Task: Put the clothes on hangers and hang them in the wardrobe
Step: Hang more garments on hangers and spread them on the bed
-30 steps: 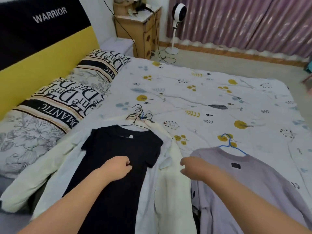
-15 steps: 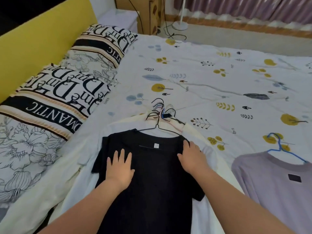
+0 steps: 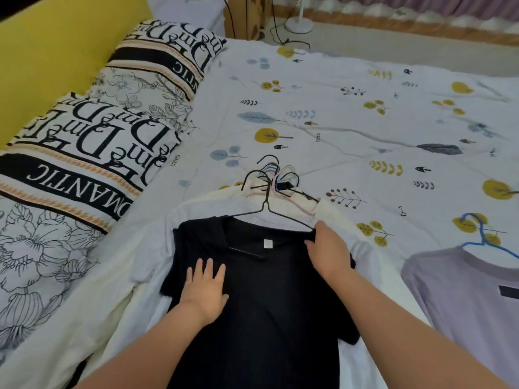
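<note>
The left hand [image 3: 206, 289] lies flat with straight fingers on the black shirt [image 3: 252, 304]. The right hand [image 3: 328, 252] grips its shoulder at the hanger [image 3: 269, 209]. The shirt lies on the bed [image 3: 337, 108]. The pillow [image 3: 84, 164] reads "OMANTIC".

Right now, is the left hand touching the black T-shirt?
Touching. The head view shows the left hand lying flat, fingers spread, on the black T-shirt, with no gap visible beneath the palm.
</note>
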